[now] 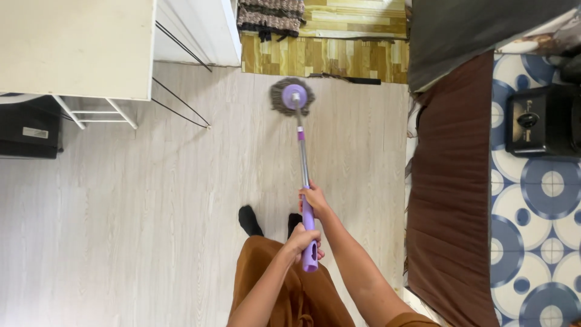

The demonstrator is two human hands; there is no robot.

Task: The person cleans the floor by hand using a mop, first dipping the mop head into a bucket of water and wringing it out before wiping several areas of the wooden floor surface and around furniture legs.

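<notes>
- Both hands were on the mop (302,157): the left hand (301,241) clenched round the purple grip near its top end, the right hand (315,201) wrapped just below.
- The round grey mop head (292,97) sat on the pale wood-look floor (151,212), near the white table (78,48).
- A brown-edged mattress (448,194) lay alongside on the right.

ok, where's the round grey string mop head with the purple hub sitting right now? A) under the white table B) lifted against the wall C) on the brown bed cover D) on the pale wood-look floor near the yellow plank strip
D: the round grey string mop head with the purple hub rests on the pale wood-look floor, just short of the yellow plank strip, while the left hand and the right hand grip the purple-handled pole.
</notes>
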